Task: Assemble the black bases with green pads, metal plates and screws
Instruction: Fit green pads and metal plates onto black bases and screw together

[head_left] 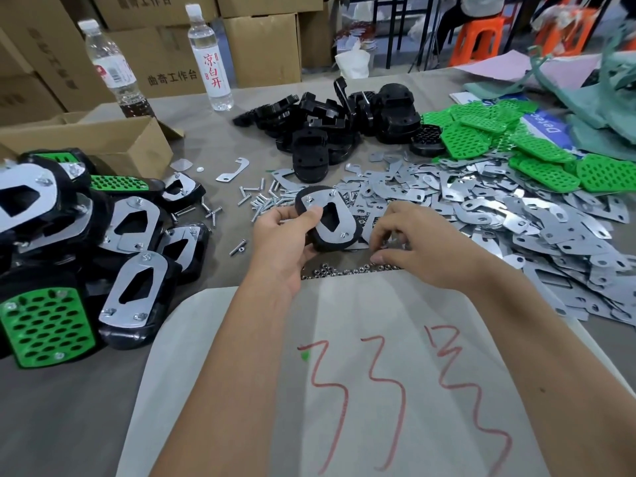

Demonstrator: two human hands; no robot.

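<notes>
My left hand held a black base up over the table, with my fingers curled round its edge. A metal plate lay on top of the base. My right hand reached down, fingers bent over the little nuts. I could not tell if they pinched one. My left palm hid the bottom of the base.
</notes>
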